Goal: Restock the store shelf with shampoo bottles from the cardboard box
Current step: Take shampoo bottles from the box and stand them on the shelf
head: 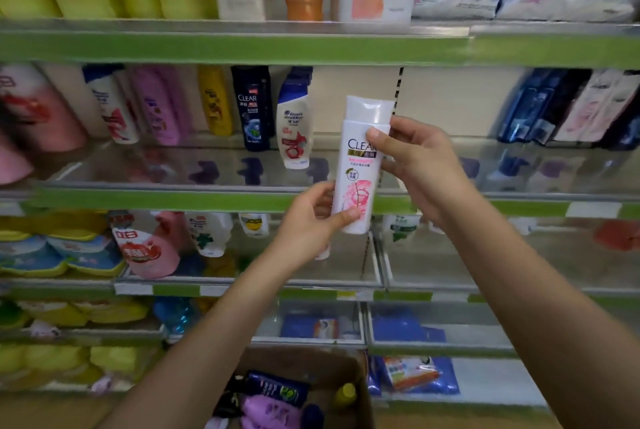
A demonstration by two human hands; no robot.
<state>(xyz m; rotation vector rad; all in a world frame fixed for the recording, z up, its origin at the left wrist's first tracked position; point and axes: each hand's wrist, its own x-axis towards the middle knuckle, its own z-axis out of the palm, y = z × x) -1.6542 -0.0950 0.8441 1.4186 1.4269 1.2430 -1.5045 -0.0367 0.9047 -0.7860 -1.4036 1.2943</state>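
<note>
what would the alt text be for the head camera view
Two hands hold a white and pink Clear shampoo bottle upright before a store shelf of bottles: left hand at its base, right hand near its cap. A cardboard box sits below.

Both hands raised: left (311, 217) grips low, right (412, 158) pinches high.

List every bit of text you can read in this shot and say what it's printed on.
"CLEAR": white bottle with pink blossom, held in both hands.
"CLEAR": dark blue bottle on the middle shelf.
"head & shoulders", only just legible: white-and-blue bottle beside it.
Chinese characters, barcodes and the other labels are too blurred or small to read.
</note>
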